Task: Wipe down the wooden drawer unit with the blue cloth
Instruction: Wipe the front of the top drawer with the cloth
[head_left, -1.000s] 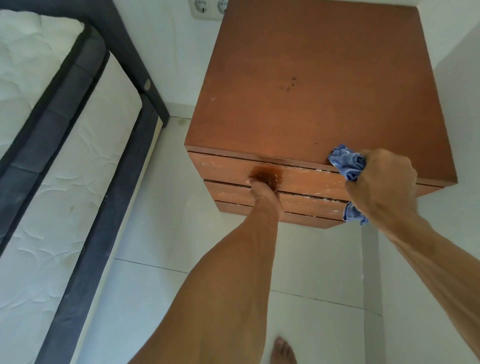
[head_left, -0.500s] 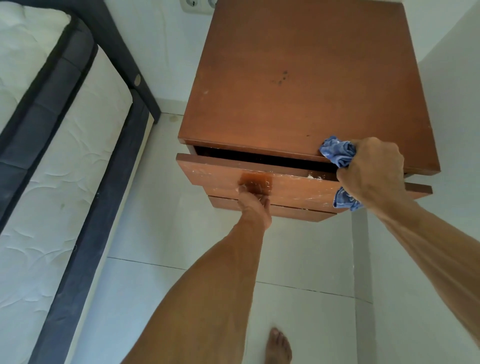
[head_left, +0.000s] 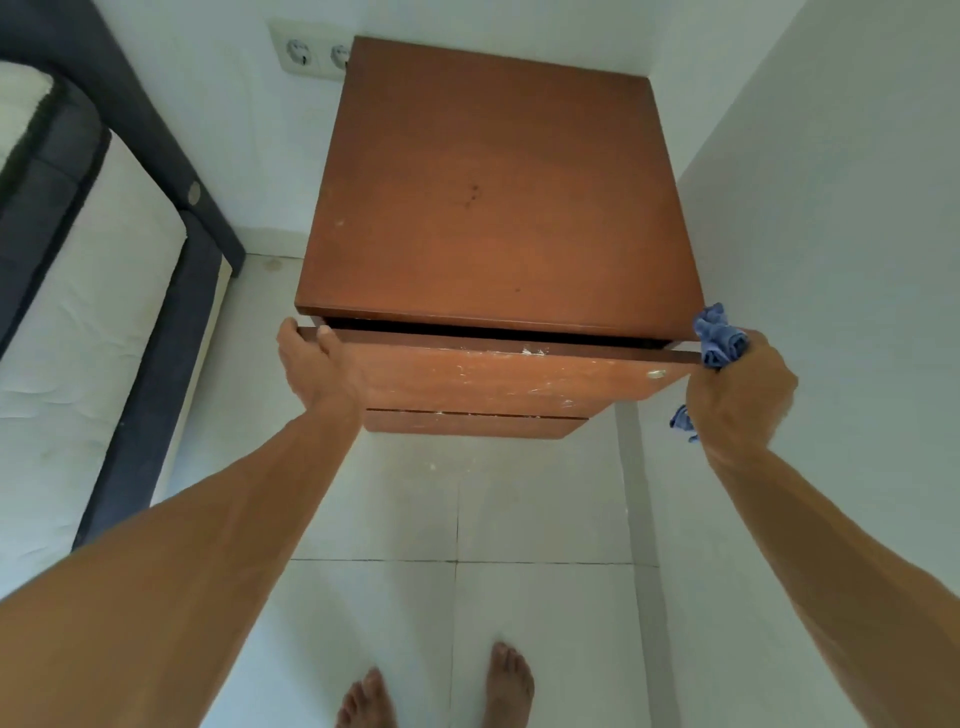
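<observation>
the brown wooden drawer unit (head_left: 493, 208) stands in a white-walled corner on pale floor tiles (head_left: 540, 499), a dark-framed bed (head_left: 130, 332) beside it; the left hand (head_left: 317, 366) grips the open top drawer (head_left: 509, 382); the right hand (head_left: 737, 395) clutches the crumpled blue cloth (head_left: 719, 340) against the drawer's right end

- Two bare forearms reach forward and downward, well apart, elbows out of frame.
- The left hand (head_left: 314, 366) grips the left end of the pulled-out wooden drawer front (head_left: 498, 376), thumb hooked over its top edge.
- The right hand (head_left: 740, 395) is closed in a fist around a crumpled blue cloth (head_left: 717, 338), at the drawer's right end.
- Two bare feet (head_left: 441, 691) stand below.
</observation>
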